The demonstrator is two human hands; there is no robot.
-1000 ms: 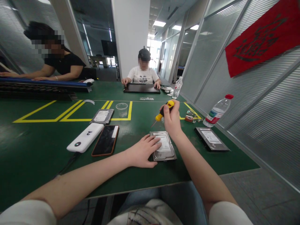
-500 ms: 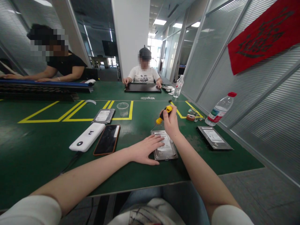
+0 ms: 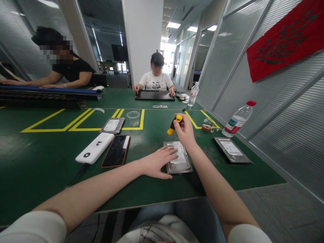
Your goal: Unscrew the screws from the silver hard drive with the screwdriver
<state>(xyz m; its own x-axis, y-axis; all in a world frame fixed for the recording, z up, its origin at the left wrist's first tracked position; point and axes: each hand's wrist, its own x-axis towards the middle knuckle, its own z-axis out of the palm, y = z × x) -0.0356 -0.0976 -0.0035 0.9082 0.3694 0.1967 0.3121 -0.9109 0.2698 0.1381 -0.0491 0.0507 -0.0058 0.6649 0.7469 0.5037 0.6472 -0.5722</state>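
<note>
A silver hard drive (image 3: 180, 158) with a white label lies on the green table before me. Across its left side rests my left hand (image 3: 159, 162), fingers stretched out and spread, partly covering the label. My right hand (image 3: 186, 131) is closed around the yellow and black handle of a screwdriver (image 3: 170, 131). The screwdriver leans, its thin shaft pointing down to the drive's far left corner. Whether the tip sits in a screw is too small to tell.
A second hard drive (image 3: 231, 150) lies right, a third (image 3: 112, 125) left beside a plastic cup (image 3: 133, 118). Nearer are a white power bank (image 3: 95, 147) and a phone (image 3: 116, 151). A water bottle (image 3: 239, 119) stands right. Two people sit across the green table (image 3: 141, 195).
My right hand has shifted slightly, and the screwdriver handle has tipped a little left and stands a bit steeper. My left hand stays on the hard drive.
</note>
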